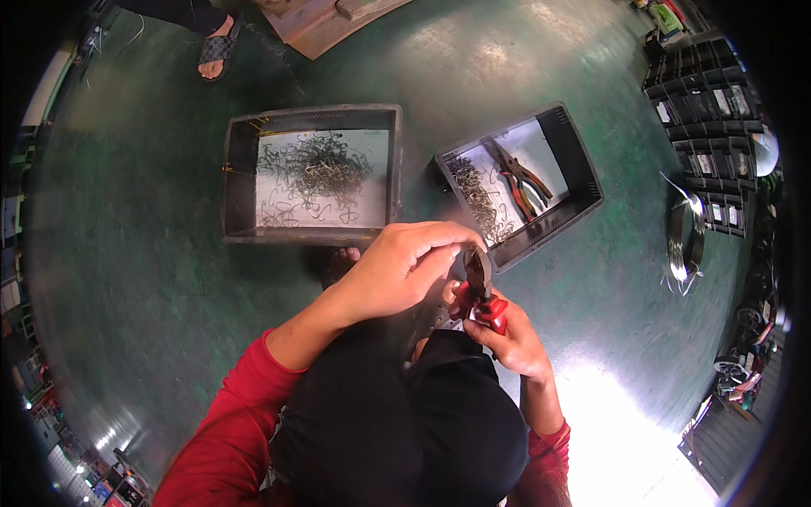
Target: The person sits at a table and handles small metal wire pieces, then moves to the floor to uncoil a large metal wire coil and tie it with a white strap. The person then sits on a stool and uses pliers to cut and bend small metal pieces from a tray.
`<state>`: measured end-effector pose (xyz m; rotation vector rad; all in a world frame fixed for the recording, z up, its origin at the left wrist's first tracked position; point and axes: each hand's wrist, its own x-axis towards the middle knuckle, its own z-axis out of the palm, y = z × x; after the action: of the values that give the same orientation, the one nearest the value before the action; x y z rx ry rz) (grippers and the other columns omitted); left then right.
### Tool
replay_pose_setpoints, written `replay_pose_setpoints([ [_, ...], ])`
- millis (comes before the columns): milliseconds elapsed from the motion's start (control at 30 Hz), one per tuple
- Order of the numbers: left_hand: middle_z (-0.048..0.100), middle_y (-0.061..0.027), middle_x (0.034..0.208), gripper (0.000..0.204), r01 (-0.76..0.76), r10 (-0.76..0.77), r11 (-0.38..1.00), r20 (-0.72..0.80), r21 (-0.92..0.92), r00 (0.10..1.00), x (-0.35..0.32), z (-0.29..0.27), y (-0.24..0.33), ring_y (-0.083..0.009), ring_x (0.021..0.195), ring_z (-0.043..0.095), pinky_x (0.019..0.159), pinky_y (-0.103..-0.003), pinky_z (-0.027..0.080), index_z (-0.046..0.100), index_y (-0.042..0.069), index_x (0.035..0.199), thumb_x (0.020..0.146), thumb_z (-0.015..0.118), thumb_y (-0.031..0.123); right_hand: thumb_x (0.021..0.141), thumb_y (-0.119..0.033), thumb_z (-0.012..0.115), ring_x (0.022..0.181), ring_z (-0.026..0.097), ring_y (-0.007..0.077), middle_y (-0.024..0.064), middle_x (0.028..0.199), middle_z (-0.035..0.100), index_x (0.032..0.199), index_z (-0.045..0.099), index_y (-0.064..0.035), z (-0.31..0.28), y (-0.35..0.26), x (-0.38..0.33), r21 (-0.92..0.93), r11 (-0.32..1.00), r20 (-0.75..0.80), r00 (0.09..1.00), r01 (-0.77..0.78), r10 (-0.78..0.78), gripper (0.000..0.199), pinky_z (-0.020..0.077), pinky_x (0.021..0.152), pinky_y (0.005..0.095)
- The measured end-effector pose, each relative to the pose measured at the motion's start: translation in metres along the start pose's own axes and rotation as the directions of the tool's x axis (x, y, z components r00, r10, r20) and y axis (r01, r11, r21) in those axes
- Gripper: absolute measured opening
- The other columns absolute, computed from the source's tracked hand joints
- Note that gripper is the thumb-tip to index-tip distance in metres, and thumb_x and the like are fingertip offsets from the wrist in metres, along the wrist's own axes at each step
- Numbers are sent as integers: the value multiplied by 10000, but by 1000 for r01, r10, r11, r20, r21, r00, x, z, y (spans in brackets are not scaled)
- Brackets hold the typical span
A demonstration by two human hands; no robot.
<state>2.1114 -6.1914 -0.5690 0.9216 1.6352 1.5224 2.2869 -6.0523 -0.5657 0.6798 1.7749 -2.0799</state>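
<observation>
While both hands meet over the lap, the scene reads so:

Right hand (517, 342): closed around the red handles of the pliers (480, 291), jaws pointing up and away.
Left hand (404, 266): fingers curled down at the plier jaws, pinching something too small to make out, likely a wire piece.
Risk: fingertips sit right at the jaws, so a hard squeeze could nip them; a short wire piece could also spring off onto the green floor (152, 253).
Left tray (241, 182): dark, rectangular, far and left of the hands, holding a loose tangle of bent wire hooks (314, 173).
Right tray (583, 160): tilted, just beyond the hands, holding a heap of wire pieces (480, 198) and spare red-handled pliers (522, 182).
</observation>
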Motion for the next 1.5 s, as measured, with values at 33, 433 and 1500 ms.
replay_pose_setpoints([
  [33, 569, -50, 695, 227, -23, 23, 999, -9, 22, 1000, 0, 0, -1, -103, 611, 541, 585, -257, 433, 660, 39, 1034, 910, 470, 24, 874, -33, 583, 980, 564, 127, 43, 1026, 613, 1177, 557, -22, 0, 0, 0, -10, 1000, -6, 1000, 5, -5, 304, 445, 874, 272],
  [433, 540, -55, 661, 229, -39, 41, 996, -29, 77, 999, 0, 1, -3, -108, 593, 522, 577, -262, 428, 657, 48, 1036, 921, 459, 41, 858, -21, 583, 943, 572, 135, 51, 987, 617, 1139, 562, -20, 5, 5, 2, -56, 997, -53, 997, 45, -48, 282, 447, 856, 280],
  [1500, 565, -85, 776, 281, -142, 151, 983, -69, 118, 986, -6, 27, -7, -151, 608, 534, 563, -280, 440, 589, 10, 1139, 872, 637, 84, 695, 133, 568, 871, 618, 355, 162, 969, 590, 1073, 549, -13, 24, 28, 19, -571, 815, -501, 746, 96, -439, 406, 493, 759, 375],
])
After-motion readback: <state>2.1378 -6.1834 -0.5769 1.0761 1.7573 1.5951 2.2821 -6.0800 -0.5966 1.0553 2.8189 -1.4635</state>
